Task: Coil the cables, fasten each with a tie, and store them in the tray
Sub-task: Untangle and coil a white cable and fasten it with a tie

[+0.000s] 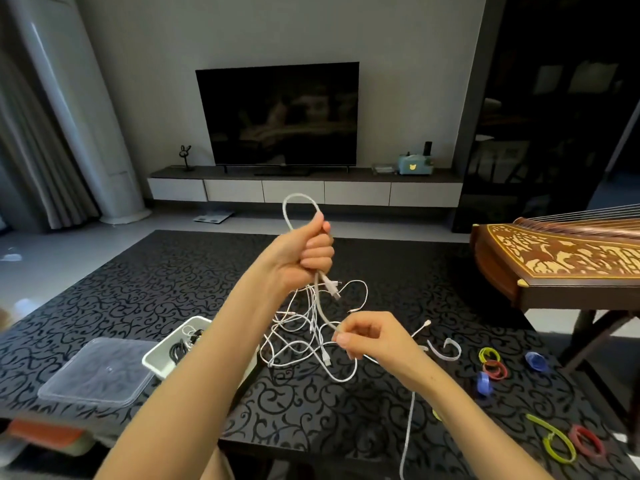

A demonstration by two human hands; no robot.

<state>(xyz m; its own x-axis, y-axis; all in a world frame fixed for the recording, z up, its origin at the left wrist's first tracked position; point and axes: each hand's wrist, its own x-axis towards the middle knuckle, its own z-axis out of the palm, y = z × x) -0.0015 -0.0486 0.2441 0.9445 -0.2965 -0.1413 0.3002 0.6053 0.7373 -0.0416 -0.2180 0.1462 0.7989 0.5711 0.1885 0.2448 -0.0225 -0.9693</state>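
My left hand (308, 252) is raised above the table in a fist around a thick white cable (294, 202). A loop of it sticks up over the fist, and its plug end hangs just below. My right hand (367, 332) pinches the same cable lower down, above a tangle of thin white cables (304, 341) lying on the black patterned table (138, 289). A white tray (166, 355) with dark coiled cables inside sits at the left, partly hidden by my left forearm. Coloured ties lie at the right: white (446, 349), yellow-green (488, 355), red (495, 369), blue (535, 360).
A clear plastic lid (98, 372) lies left of the tray. More ties, yellow-green (554, 441) and red (587, 441), lie near the table's front right corner. A wooden zither (561, 258) on a stand is at the right. A TV on a low cabinet stands beyond the table.
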